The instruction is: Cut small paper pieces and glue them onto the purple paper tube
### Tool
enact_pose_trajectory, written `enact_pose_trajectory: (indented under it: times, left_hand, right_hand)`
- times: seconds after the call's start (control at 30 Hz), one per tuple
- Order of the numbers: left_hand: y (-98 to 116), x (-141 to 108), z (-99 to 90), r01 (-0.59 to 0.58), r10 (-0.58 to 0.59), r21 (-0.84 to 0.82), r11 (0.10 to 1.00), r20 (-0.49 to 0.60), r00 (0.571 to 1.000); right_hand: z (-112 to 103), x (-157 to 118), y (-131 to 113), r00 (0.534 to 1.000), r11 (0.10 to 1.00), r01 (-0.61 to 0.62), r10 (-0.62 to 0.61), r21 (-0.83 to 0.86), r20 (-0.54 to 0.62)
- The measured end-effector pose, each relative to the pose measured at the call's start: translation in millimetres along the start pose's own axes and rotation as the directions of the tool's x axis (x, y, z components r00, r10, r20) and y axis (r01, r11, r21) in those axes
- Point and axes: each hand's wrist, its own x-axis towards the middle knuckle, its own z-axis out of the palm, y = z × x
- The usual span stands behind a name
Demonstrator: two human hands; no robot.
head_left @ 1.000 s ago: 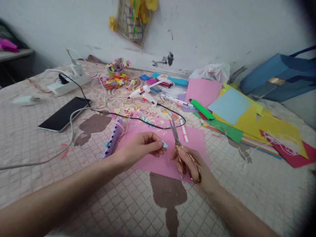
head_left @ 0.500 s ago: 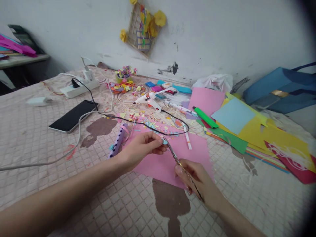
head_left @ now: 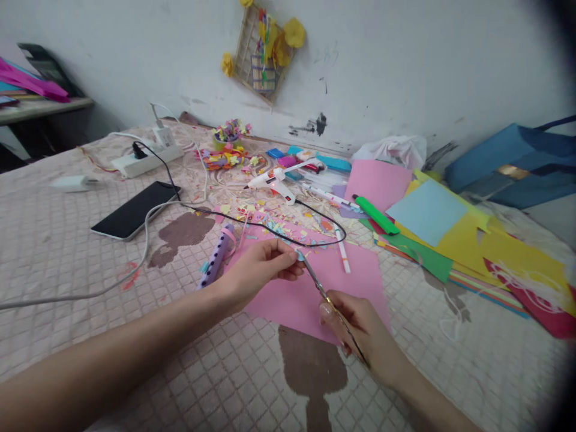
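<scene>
My left hand (head_left: 270,262) is closed in a pinch on a small piece of light blue paper (head_left: 299,255). Slim scissors (head_left: 320,289) with silver blades and a gold-coloured part are in my right hand (head_left: 355,324), its fingers wrapped round their handles. The blade tips meet the blue paper right at my left fingertips. Both hands are above a pink sheet of paper (head_left: 288,306) lying on the table cover. Small paper scraps (head_left: 288,227) are strewn at the sheet's far edge. Left of my left hand lies a purple polka-dot paper roll (head_left: 216,257).
A white glue gun (head_left: 272,180) lies beyond the scraps, its black cord (head_left: 234,219) looping over the pink sheet. A phone (head_left: 135,211) and power strip (head_left: 146,159) are on the left. Coloured paper (head_left: 427,210), a green cutter (head_left: 375,214) and a blue bag (head_left: 508,162) are on the right.
The scissor blades, slightly apart at the tips before, now look closer together at the blue paper. Both hands have stayed almost in place; the view has shifted slightly.
</scene>
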Motion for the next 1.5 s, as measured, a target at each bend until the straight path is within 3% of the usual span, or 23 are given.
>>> enact_pose_trajectory:
  times: [1.5]
  left_hand:
    - [0.2,-1.5,2.7,0.027,-0.026,-0.042,0.999,0.022,0.999]
  right_hand:
    - [-0.4,-1.7,-3.9,1.0,0.999,-0.012,0.013,0.037,-0.019]
